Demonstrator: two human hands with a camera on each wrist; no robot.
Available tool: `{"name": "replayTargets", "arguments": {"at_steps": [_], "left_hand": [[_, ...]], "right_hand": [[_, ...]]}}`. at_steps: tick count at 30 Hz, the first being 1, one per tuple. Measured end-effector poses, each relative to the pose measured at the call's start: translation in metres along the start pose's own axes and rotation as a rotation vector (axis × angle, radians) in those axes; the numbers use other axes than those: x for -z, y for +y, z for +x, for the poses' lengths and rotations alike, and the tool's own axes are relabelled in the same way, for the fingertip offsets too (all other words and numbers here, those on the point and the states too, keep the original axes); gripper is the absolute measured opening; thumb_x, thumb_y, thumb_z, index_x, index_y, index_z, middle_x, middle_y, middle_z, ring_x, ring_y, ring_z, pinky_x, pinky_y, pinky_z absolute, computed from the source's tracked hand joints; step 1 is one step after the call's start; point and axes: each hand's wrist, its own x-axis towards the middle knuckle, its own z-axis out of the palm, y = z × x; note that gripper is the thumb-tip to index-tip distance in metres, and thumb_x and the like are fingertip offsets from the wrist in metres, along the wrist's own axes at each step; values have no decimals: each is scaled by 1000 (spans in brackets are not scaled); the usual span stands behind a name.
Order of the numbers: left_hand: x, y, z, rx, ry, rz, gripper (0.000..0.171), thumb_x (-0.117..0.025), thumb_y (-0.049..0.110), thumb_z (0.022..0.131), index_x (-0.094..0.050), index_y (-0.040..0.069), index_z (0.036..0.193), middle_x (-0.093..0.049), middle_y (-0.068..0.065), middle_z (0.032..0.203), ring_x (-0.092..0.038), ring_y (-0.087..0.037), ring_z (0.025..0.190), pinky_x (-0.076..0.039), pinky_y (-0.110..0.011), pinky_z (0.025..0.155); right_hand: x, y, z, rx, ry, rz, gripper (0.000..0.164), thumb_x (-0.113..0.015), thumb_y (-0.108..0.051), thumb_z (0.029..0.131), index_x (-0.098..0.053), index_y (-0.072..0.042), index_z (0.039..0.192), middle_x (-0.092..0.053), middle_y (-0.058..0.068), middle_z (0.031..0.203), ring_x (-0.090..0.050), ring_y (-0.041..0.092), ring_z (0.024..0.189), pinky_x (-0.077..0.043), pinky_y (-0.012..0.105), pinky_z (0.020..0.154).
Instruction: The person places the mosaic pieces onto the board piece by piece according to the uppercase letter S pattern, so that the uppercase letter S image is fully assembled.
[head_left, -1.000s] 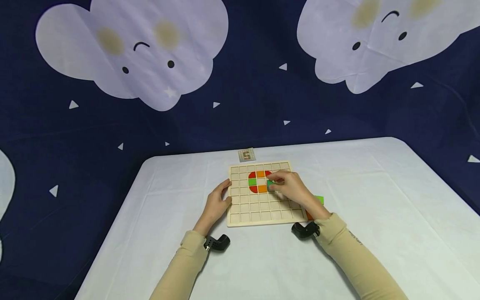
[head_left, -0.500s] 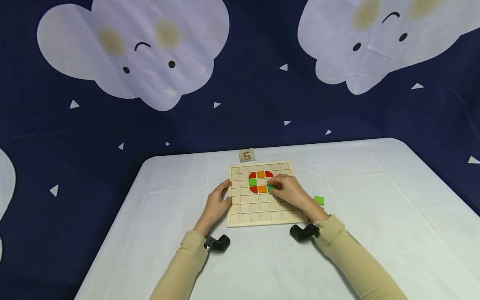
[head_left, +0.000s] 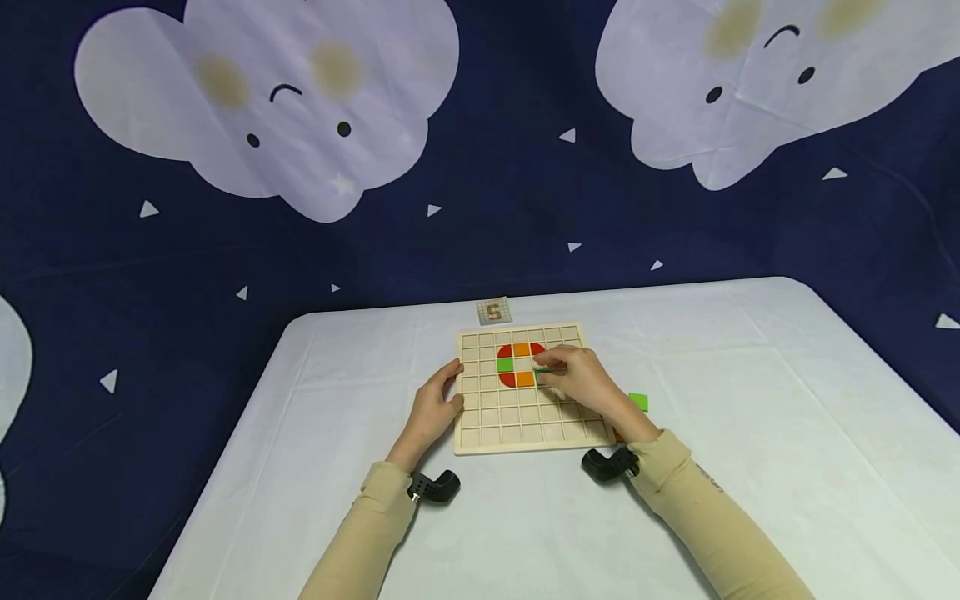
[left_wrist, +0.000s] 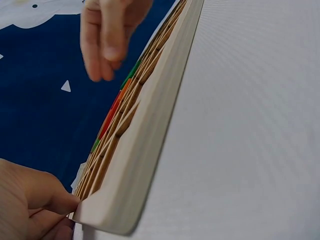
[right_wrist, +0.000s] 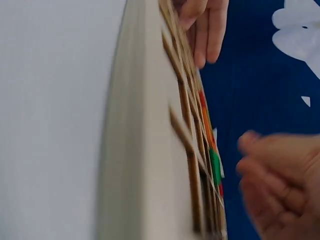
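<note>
A pale wooden grid board (head_left: 510, 417) lies on the table. Its left edge is gripped by my left hand (head_left: 433, 404); in the left wrist view that hand (left_wrist: 35, 200) has its thumb and fingers at a corner. My right hand (head_left: 579, 375) hovers over the board's upper middle, fingers bent, thumb and fingertips apart. A dark green tile (right_wrist: 215, 166) sits in the grid, clear of the right hand (right_wrist: 280, 180), which shows nothing between its fingers. Red rounded tiles (head_left: 507, 380), orange tiles (head_left: 524, 379) and a light green tile (head_left: 505, 364) form a ring there.
Behind the board lies a small pattern card (head_left: 494, 311) with an S-like figure. A light green tile (head_left: 638, 402) rests on the white table (head_left: 750, 400) right of the board; an orange piece (head_left: 618, 435) is mostly hidden by the right forearm. A dark blue cloud-print cloth (head_left: 510, 208) hangs behind.
The right hand has lowered the dark green tile into the grid, released it and risen slightly. The left hand keeps its place at the board's left edge.
</note>
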Motion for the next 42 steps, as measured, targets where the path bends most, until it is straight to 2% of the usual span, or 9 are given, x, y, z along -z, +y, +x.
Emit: {"name": "replayTargets", "arguments": {"at_steps": [4,9,14,18,21,26,28,33,42], "left_hand": [[0,1,0,0,-5,0,60,-54,-7,81,-39,-7,139,-49,-19,135,-43,-29,128,-34,-36,106],[1,4,0,-7,-4,3,60,-54,-7,80,-40,-7,138,-50,-19,134,-43,-29,127,-34,-36,106],[1,5,1,-11,-4,8,60,-55,-7,80,-39,-7,138,-50,-19,134,-43,-29,127,-33,-36,107],[1,4,1,-15,-7,19,60,-55,-6,80,-39,-7,139,-50,-18,134,-42,-29,128,-31,-37,108],[1,3,1,-18,-1,21,60,-55,-7,80,-40,-7,138,-51,-19,134,-42,-30,128,-32,-37,108],[2,2,0,-10,10,21,59,-55,-7,80,-40,-8,138,-51,-19,133,-43,-30,127,-33,-37,107],[2,2,0,-9,9,20,59,-55,-7,80,-40,-8,138,-51,-19,133,-43,-30,128,-33,-38,107],[1,0,-1,-5,6,16,60,-55,-7,80,-40,-7,138,-50,-18,134,-43,-30,128,-33,-38,107],[0,2,-1,-7,4,16,59,-54,-8,80,-40,-8,138,-50,-18,134,-42,-29,128,-33,-37,107]], "right_hand": [[20,-6,-3,-23,39,44,30,-71,-13,84,-68,-3,113,-66,9,110,-61,26,98,-52,39,84],[56,-6,-12,0,100,14,32,-72,-15,84,-68,-2,113,-66,11,112,-62,29,97,-51,46,85],[87,5,-33,-50,131,-30,34,-72,-18,84,-67,-3,114,-66,11,113,-61,30,100,-50,49,86],[103,17,-53,-112,148,-47,35,-70,-22,86,-67,-5,115,-66,11,113,-60,31,102,-48,50,87],[108,26,-67,-123,149,-72,34,-70,-24,86,-67,-5,115,-66,11,112,-61,31,100,-48,49,86],[105,40,-81,-111,133,-123,33,-71,-23,85,-68,-5,113,-67,8,111,-64,27,96,-52,34,82],[104,44,-84,-114,117,-114,33,-71,-22,85,-68,-5,113,-67,9,112,-64,27,96,-52,32,81],[99,46,-90,-131,47,-92,34,-72,-18,83,-67,-3,114,-67,9,109,-63,28,97,-52,38,83],[89,54,-95,-93,-18,-173,30,-74,-8,78,-70,-4,108,-68,5,102,-63,22,91,-52,39,81]]}}
